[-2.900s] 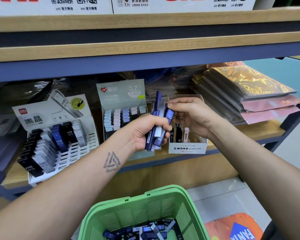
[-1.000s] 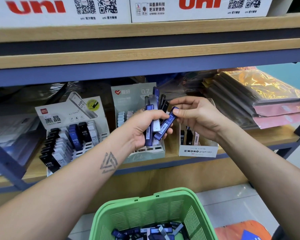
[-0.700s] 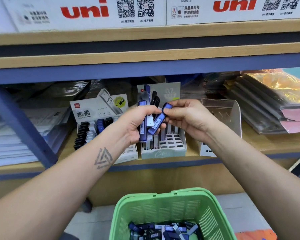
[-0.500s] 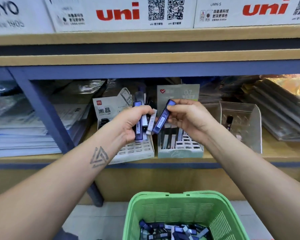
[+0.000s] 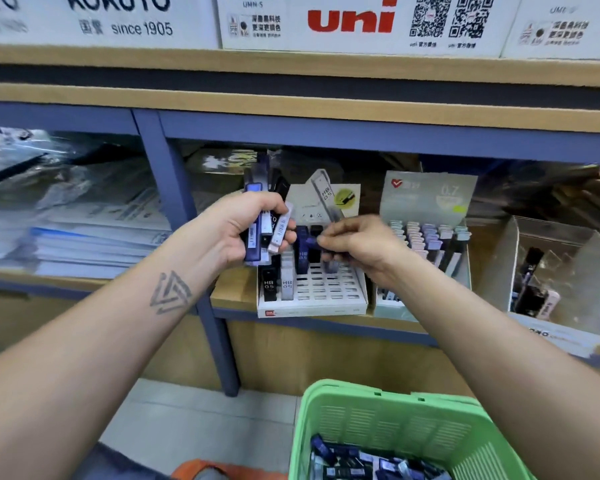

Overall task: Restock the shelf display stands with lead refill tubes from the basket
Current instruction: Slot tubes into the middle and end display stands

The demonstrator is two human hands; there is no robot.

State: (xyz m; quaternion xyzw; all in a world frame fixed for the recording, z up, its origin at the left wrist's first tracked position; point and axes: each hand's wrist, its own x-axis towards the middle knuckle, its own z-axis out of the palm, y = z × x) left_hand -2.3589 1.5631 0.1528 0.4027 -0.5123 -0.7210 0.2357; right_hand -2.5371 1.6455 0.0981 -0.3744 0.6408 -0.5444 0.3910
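"kokuyo since 1905" is printed on a white box [image 5: 118,19]; "uni" on its neighbour [image 5: 350,20]; "hb 0.5" on tubes [image 5: 269,284] in the white stand [image 5: 312,303].

- display stand [image 5: 329,292] on shelf [image 5: 236,292], second stand [image 5: 426,202] just right
- clear box [image 5: 561,282] further right
- basket [image 5: 395,424] below, in front

Your left hand [image 5: 238,225] grips a bundle of lead refill tubes [image 5: 262,230] just left of the white display stand [image 5: 326,292]; your right hand [image 5: 357,245] pinches one blue tube [image 5: 310,241] over its slots, green basket [image 5: 395,420] below.
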